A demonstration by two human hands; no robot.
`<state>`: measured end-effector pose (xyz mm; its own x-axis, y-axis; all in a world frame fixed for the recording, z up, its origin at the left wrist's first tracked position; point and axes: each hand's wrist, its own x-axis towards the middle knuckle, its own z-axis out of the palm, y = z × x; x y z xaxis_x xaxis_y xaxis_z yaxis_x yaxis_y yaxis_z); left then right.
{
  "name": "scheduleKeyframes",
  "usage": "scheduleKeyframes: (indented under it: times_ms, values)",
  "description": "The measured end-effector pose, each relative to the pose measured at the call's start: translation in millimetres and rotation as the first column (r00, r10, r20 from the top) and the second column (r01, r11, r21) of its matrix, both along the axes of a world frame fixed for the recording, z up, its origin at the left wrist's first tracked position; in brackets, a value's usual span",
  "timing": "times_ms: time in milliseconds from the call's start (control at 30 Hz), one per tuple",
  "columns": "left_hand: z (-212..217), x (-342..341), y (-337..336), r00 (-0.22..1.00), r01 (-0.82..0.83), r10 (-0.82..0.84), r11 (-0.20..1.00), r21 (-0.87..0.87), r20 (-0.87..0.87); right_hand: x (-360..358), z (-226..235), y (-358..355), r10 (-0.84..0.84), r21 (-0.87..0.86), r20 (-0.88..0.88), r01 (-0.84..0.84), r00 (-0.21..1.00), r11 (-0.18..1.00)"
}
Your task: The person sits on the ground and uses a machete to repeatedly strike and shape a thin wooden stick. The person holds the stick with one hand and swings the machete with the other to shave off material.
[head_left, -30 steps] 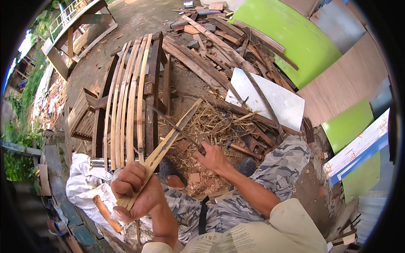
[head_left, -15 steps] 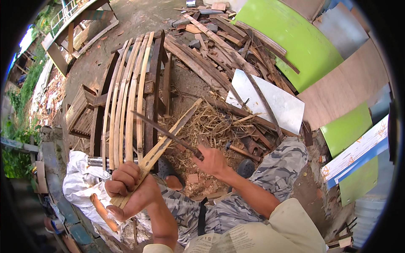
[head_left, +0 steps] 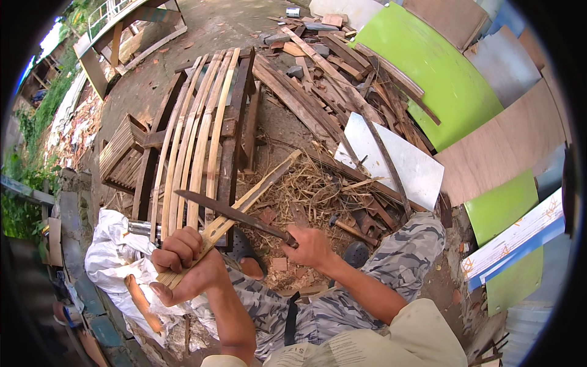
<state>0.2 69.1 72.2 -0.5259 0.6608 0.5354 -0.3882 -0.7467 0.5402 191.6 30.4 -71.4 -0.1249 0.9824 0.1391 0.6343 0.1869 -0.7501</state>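
Note:
My left hand (head_left: 183,264) grips the near end of a long split bamboo strip (head_left: 254,194) that points away to the upper right. My right hand (head_left: 310,246) holds the handle of a long dark knife (head_left: 232,214). The blade lies across the strip just beyond my left fingers, pointing left. Both hands are over my knees in camouflage trousers (head_left: 397,263).
Several bent bamboo slats (head_left: 195,134) lie over a dark wooden frame ahead. Shavings and scrap (head_left: 312,189) cover the ground. A pile of planks (head_left: 330,73), a white sheet (head_left: 397,162) and green panels (head_left: 446,79) stand right. White sacking (head_left: 113,257) lies left.
The knife has moved from the ground side up across the bamboo strip, its blade now reaching further left. My left hand with the strip has stayed nearly in place.

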Motion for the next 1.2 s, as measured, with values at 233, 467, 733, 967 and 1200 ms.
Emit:
scheduleKeyframes:
  times_ms: [233, 467, 733, 967, 1200]
  values:
    - [-4, -12, 4, 0.999, 0.000, 0.000, 1.000, -0.009, 0.033, 35, -66, 33, -0.179, -0.242, 0.216, 0.230, 0.960, 0.943]
    - [-10, -24, 2, 0.996, 0.028, -0.027, 0.999, -0.016, 0.090, -9, 0, -9, 0.068, 0.029, 0.020, -0.069, 0.997, 0.997]
    - [-16, -30, -1, 0.998, 0.033, -0.032, 0.999, -0.018, 0.046, 25, -55, 31, -0.158, -0.348, 0.262, 0.245, 0.952, 0.905]
    - [-17, -41, 1, 0.995, 0.080, -0.081, 0.997, 0.011, 0.055, 4, -42, 12, 0.057, 0.022, 0.124, -0.060, 0.991, 0.998]
    - [-17, -40, -5, 0.999, 0.022, -0.021, 0.999, -0.034, 0.038, 25, -76, 33, -0.121, -0.343, 0.380, 0.261, 0.917, 0.902]
